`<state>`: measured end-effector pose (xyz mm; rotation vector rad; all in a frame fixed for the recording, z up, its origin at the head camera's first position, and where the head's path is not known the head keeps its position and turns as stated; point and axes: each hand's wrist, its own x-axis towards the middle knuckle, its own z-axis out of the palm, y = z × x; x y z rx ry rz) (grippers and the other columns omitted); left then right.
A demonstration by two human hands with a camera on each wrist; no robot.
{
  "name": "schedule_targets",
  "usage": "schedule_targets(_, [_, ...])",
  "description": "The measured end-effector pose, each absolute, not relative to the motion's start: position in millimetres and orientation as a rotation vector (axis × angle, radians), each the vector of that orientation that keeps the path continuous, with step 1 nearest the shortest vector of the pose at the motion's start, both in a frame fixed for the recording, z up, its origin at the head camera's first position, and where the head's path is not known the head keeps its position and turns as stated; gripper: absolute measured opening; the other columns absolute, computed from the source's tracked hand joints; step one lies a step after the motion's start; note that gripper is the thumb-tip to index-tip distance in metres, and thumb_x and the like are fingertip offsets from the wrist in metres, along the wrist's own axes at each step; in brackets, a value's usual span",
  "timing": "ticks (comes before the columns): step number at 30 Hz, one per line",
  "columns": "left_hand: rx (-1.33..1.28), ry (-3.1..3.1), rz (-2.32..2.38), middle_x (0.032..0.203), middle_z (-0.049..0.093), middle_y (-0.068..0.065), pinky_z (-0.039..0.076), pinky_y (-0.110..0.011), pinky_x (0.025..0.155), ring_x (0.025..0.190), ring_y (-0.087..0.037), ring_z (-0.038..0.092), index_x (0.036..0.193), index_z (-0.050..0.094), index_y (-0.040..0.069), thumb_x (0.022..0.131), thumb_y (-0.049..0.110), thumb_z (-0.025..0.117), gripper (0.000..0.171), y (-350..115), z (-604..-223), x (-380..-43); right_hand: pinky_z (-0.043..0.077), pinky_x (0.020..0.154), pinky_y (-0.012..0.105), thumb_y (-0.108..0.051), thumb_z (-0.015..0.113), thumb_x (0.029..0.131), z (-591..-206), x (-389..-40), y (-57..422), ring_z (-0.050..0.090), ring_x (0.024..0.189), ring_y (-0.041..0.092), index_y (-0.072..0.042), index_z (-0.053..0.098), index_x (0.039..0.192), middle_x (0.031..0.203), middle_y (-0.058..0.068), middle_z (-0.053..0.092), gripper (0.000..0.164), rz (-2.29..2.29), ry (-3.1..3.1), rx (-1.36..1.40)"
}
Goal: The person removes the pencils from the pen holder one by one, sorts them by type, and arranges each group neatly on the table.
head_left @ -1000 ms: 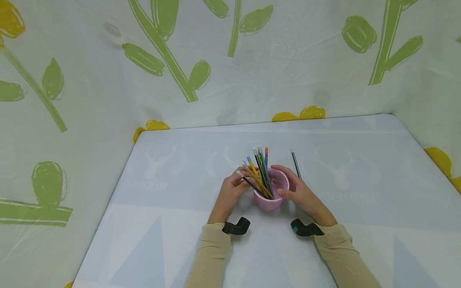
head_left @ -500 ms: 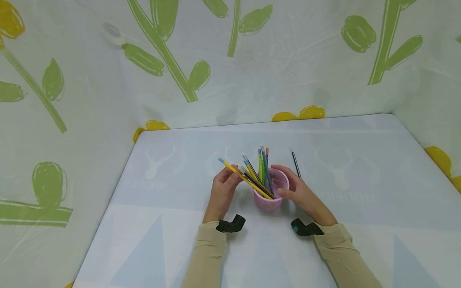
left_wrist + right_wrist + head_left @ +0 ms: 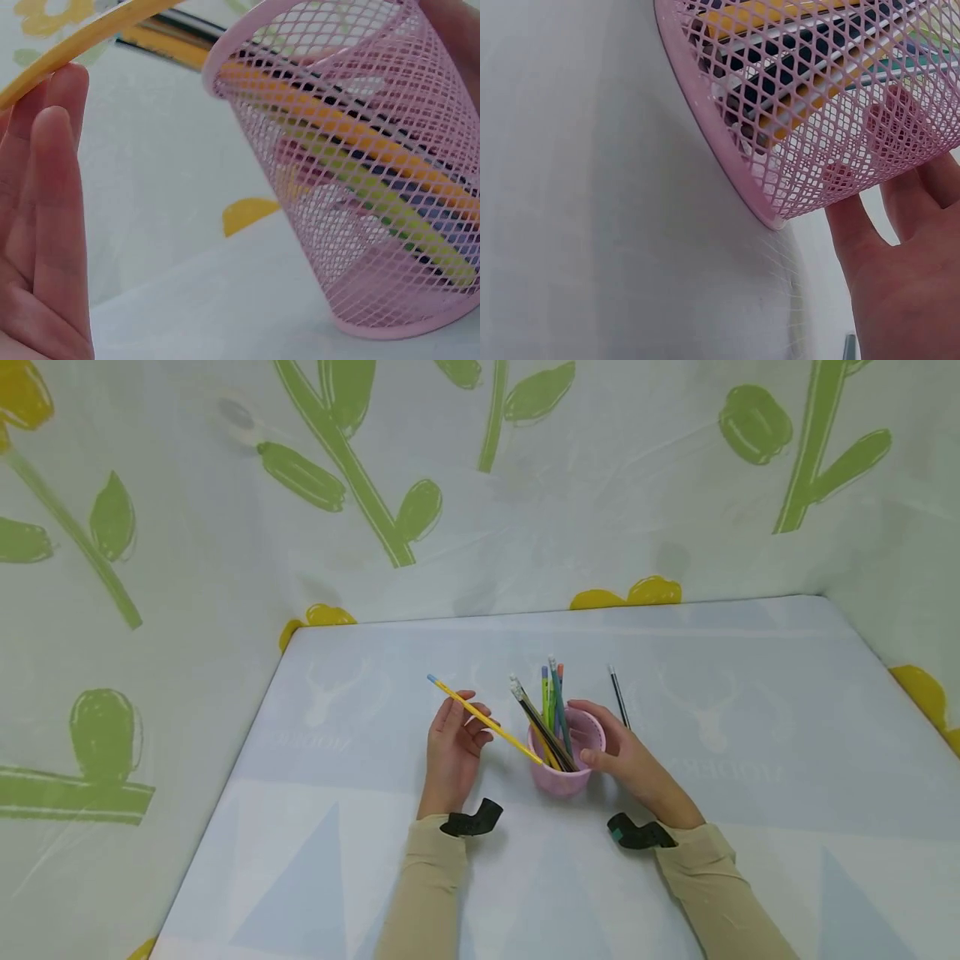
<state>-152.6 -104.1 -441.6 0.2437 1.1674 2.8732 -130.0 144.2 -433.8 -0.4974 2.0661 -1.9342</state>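
- While a slim yellow pencil with a blue end (image 3: 487, 722) is pinched in the fingers of the left hand (image 3: 452, 752), a round pink mesh cup (image 3: 558, 783) is gripped at its right side by the curled right hand (image 3: 630, 768).
- The yellow pencil is held slanting, its blue end pointed away to the left and its other end brought to the cup's near-left rim; whether the rim is touched cannot be told.
- Several dark, green, teal and yellow pencils (image 3: 542, 720) are leaned inside the cup.
- One dark pencil with a pale end (image 3: 619, 696) is laid on the pale blue-and-white patterned tablecloth (image 3: 750, 693), just beyond the right hand.
- Beige sleeves (image 3: 427, 885) are worn on both arms.
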Motion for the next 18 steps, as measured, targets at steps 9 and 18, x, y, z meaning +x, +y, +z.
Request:
schedule_targets(9, [-0.187, 1.295, 2.894, 0.083, 0.056, -0.007, 0.045, -0.018, 0.049, 0.065, -0.015, 0.057, 0.119, 0.047, -0.002, 0.088, 0.03, 0.055, 0.045, -114, -452, -159, 0.02, 0.1, 0.054, -0.008, 0.054, 0.084, -433, -130, 145, 0.025, 0.126, 0.022, -0.018, 0.031, 0.136, 0.137, 0.004, 0.032, 0.058, -1.931, 2.071, -0.48])
schedule_targets(18, [-0.183, 1.299, 2.874, 0.082, 0.053, -0.005, 0.047, -0.017, 0.051, 0.069, -0.016, 0.059, 0.126, 0.046, 0.001, 0.09, 0.029, 0.051, 0.046, -119, -455, -160, 0.02, 0.1, 0.056, -0.01, 0.054, 0.085, -434, -130, 144, 0.023, 0.127, 0.023, -0.02, 0.031, 0.136, 0.139, 0.003, 0.03, 0.057, -1.906, 2.093, -0.472])
